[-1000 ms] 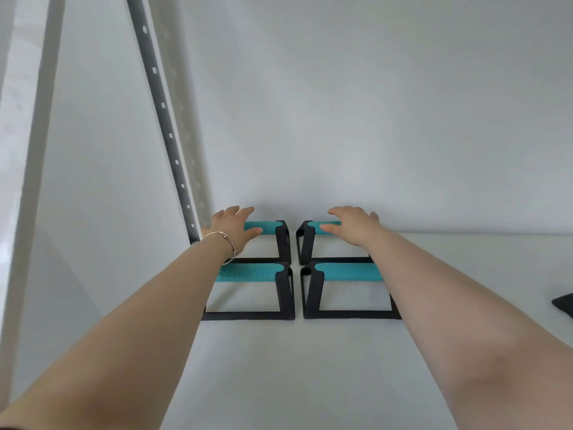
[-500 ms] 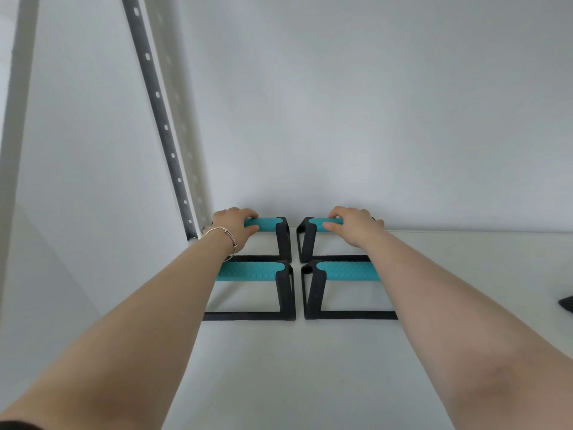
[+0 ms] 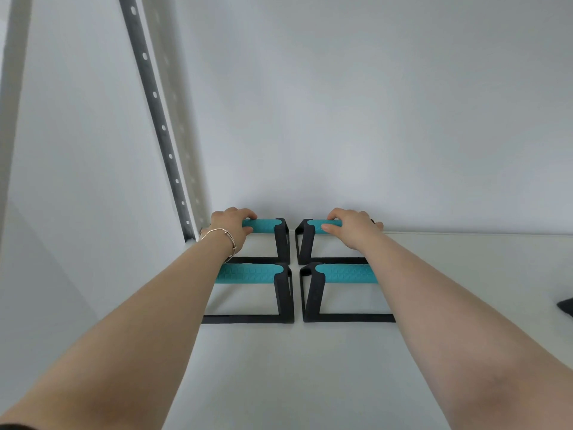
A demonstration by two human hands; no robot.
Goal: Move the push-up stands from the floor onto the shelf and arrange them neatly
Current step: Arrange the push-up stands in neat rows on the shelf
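On the white shelf, four push-up stands sit in a tidy two-by-two block, black frames with teal grips. At the back row, the left hand curls over the grip of the rear left stand, fingers wrapped on top, a thin bracelet at the wrist. Likewise the right hand closes around the grip of the rear right stand. Both forearms reach straight forward over the front left stand and front right stand. Behind stands a plain pale wall; a perforated metal upright rises at left.
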